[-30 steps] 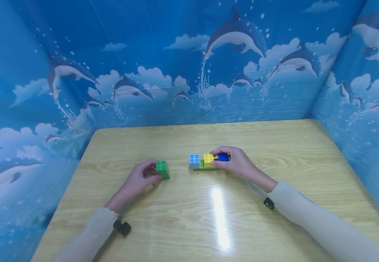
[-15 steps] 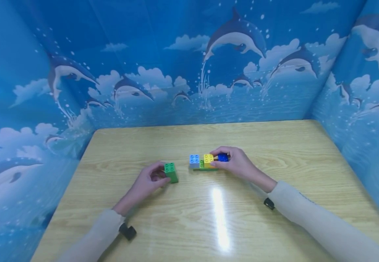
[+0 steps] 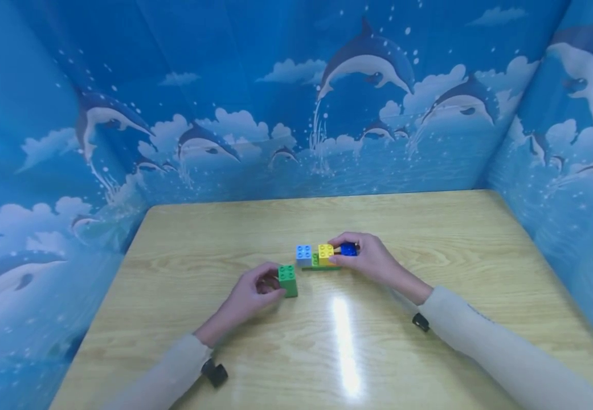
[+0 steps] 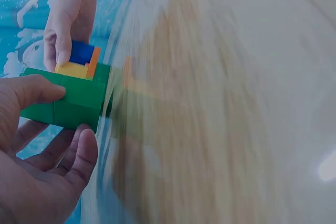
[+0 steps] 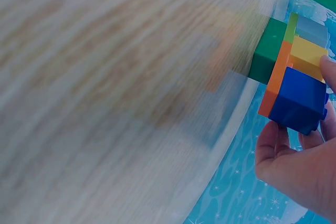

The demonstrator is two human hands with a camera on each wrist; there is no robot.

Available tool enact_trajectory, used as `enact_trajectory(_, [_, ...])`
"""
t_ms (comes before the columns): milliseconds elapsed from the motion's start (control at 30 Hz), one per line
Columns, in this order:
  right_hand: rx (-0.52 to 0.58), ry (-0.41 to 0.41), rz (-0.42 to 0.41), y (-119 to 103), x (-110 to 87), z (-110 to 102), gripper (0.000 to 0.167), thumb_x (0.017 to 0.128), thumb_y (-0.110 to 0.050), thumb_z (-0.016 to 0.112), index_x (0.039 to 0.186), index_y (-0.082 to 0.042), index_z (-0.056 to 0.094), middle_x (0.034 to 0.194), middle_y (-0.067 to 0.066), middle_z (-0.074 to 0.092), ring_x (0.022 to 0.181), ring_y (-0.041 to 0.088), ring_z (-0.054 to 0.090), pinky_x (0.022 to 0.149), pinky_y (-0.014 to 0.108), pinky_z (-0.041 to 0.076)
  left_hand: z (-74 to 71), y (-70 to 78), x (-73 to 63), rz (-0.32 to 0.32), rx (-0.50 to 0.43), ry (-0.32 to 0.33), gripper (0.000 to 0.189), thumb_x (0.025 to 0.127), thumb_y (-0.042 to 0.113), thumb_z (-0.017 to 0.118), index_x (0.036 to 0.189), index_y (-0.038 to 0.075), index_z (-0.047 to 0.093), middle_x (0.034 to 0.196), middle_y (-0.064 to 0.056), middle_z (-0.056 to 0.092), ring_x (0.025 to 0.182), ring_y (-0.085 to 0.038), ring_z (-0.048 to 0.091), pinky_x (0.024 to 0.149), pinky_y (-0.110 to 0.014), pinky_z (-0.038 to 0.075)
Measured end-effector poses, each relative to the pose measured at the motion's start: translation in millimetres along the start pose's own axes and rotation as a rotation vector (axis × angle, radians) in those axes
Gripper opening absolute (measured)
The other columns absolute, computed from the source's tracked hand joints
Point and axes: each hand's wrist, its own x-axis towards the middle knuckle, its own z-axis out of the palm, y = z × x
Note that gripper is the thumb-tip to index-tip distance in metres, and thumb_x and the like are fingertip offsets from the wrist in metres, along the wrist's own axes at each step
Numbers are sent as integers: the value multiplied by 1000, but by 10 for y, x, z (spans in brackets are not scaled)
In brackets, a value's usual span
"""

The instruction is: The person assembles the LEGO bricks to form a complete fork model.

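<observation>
In the head view my left hand (image 3: 250, 291) grips an upright stack of two green toy building bricks (image 3: 288, 282) between thumb and fingers. The seam between them shows in the left wrist view. Just beyond and to the right stands a brick build, with a light blue brick (image 3: 303, 254) and a yellow brick (image 3: 325, 254) on top. My right hand (image 3: 373, 257) holds this build at its right end, thumb on the yellow brick. A dark blue brick (image 5: 299, 98), an orange plate (image 5: 275, 85), a light green plate (image 5: 291, 27) and a dark green brick (image 5: 266, 51) belong to it.
Both hands work over a wooden table (image 3: 245, 222) with a bright light reflection in front of the build. A blue dolphin-print curtain (image 3: 255, 91) surrounds its back and sides. Each wrist carries a small black camera (image 3: 215, 373).
My left hand has carried the green brick stack to the right and slightly nearer to me, closing in on the build. The right hand keeps its hold and stays in place.
</observation>
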Motion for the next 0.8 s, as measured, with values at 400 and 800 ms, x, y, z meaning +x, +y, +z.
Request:
enact_trajectory(400, [-12,9,-4,9,-3,0,39,94,-33,89,129,-20,79,136,5,72,130,34,63,110,59,51,303,112,39,56,-71,-84,42,93,5,84,133,4,70,117,-7,73,102,-24,70,87,-32,61])
enact_trajectory(800, [-8,7,-10,4,3,9,38,95,-33,89,129,-20,79,135,4,72,125,31,66,104,54,56,579,241,98,24,-40,-116,48,94,11,84,139,9,68,118,0,72,102,-17,70,89,-32,60])
